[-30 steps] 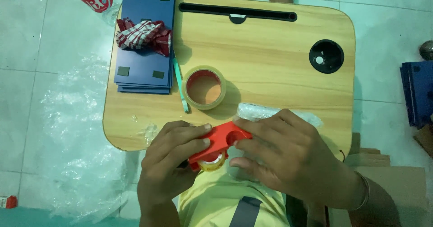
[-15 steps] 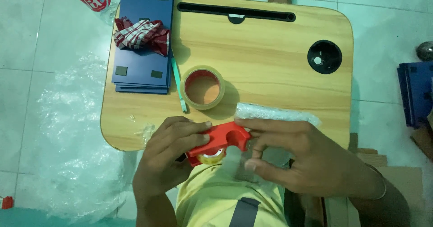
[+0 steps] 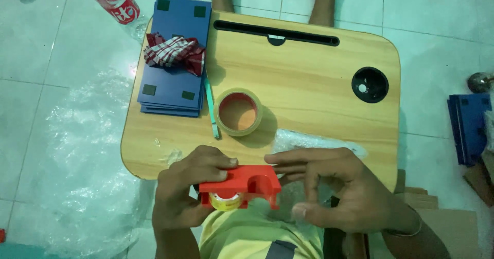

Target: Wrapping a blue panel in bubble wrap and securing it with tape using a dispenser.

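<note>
Right hand (image 3: 339, 192) opened; 2 hands, 1 red tape dispenser (image 3: 241, 187).

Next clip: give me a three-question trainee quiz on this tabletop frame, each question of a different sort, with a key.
1. True or false: the left hand grips the red tape dispenser.
2. Multiple choice: what lies on the stack of blue boards? A) a checked cloth B) a pair of scissors C) a roll of tape
3. Fill in: the brown roll of tape lies flat on the wooden ____, beside a green pen.

Key:
1. True; the right hand hovers at the dispenser's other end, fingers spread.
2. A, the checked cloth.
3. Table.
</note>
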